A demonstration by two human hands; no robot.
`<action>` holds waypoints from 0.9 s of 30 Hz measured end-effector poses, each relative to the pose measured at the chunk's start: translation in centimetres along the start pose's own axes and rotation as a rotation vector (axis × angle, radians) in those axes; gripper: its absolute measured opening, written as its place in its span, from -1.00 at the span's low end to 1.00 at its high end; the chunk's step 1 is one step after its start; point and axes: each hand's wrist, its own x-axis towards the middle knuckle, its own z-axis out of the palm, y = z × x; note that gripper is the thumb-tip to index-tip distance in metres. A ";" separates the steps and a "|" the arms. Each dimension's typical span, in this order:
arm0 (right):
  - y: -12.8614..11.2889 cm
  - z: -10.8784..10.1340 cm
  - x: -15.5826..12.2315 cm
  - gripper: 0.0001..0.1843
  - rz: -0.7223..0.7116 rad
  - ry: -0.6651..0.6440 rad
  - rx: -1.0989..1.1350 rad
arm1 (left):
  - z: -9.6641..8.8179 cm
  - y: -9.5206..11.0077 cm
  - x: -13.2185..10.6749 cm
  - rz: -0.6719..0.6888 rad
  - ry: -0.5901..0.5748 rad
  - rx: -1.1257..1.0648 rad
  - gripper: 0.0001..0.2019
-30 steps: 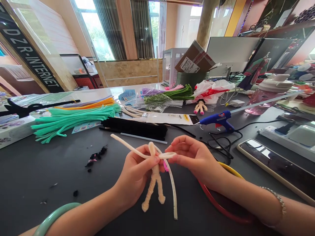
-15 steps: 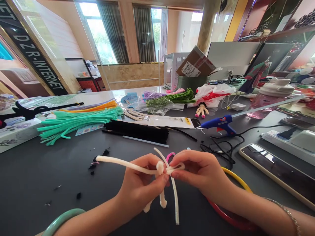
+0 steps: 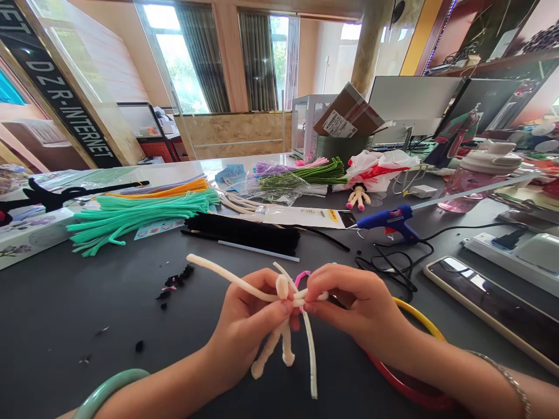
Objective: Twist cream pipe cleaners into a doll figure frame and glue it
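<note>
A small figure of cream pipe cleaner (image 3: 269, 350) is held above the table by the left hand (image 3: 247, 329) and the right hand (image 3: 353, 302), and both hands pinch it near its top. Its two thickly wrapped legs hang down and spread a little, with round ends. One long cream stem (image 3: 227, 281) goes out to the upper left, and a thinner white stem (image 3: 311, 361) hangs down just beside the legs (it looks less wrapped). A round cream knob (image 3: 282, 286) sits at the top, and a small pink loop (image 3: 301, 278) stands up behind the fingers.
</note>
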 end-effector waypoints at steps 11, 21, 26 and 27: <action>0.2 -0.4 -0.2 -0.94 0.029 -0.035 -0.081 | 0.3 0.4 0.0 0.004 0.035 0.147 -0.88; 0.1 -0.3 0.0 -0.93 0.118 -0.013 -0.044 | 0.5 0.6 0.1 0.010 0.059 0.246 -0.91; 0.0 -0.5 0.0 -0.93 0.142 -0.005 -0.021 | 0.6 0.8 0.2 0.051 0.066 0.337 -0.96; 0.0 -0.5 0.0 -0.93 0.143 -0.005 -0.007 | 0.6 0.8 0.2 0.055 0.066 0.373 -0.98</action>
